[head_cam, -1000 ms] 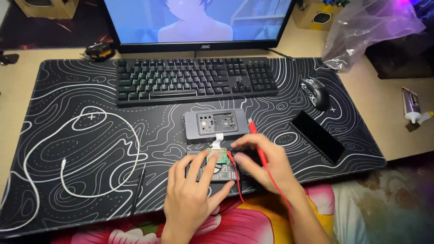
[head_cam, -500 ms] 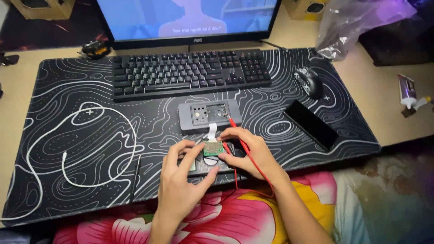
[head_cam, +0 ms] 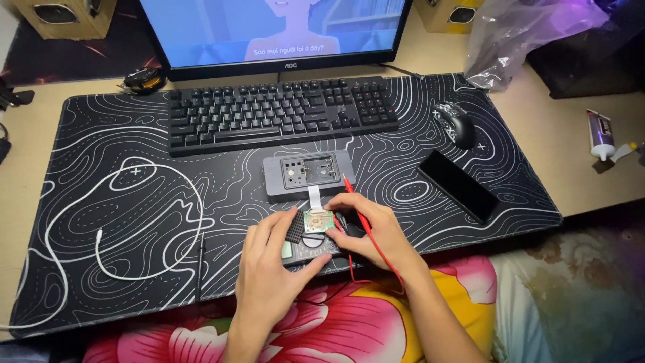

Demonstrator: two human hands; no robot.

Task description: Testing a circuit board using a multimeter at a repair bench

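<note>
Left hand (head_cam: 272, 269): rests at the near edge of the mat, fingers bent over a small grey multimeter (head_cam: 310, 249), thumb along its lower right edge; the grip is closed on the meter
Right hand (head_cam: 373, 228): just right of the left, fingertips touching a small green circuit board (head_cam: 314, 220) that lies over the top of the meter; whether this grip pinches the board or only presses on it cannot be told
Red probe (head_cam: 359, 212): thin red lead running from near the grey casing, across the back of the right hand, down to the bench edge
Grey casing (head_cam: 308, 173): opened flat device shell just beyond the hands, joined to the board by a pale ribbon cable (head_cam: 314, 195)
Black mesh piece (head_cam: 295, 227): beside the board, under the left fingertips
Desk mat (head_cam: 121, 134): black with white contour lines, covering most of the bench
Keyboard (head_cam: 282, 113): black, beyond the casing, before the monitor (head_cam: 275, 33)
Mouse (head_cam: 454, 124): right of the keyboard
Phone (head_cam: 459, 185): dark slab, face down, right of the hands
White cable (head_cam: 101, 242): looped on the left of the mat
</note>
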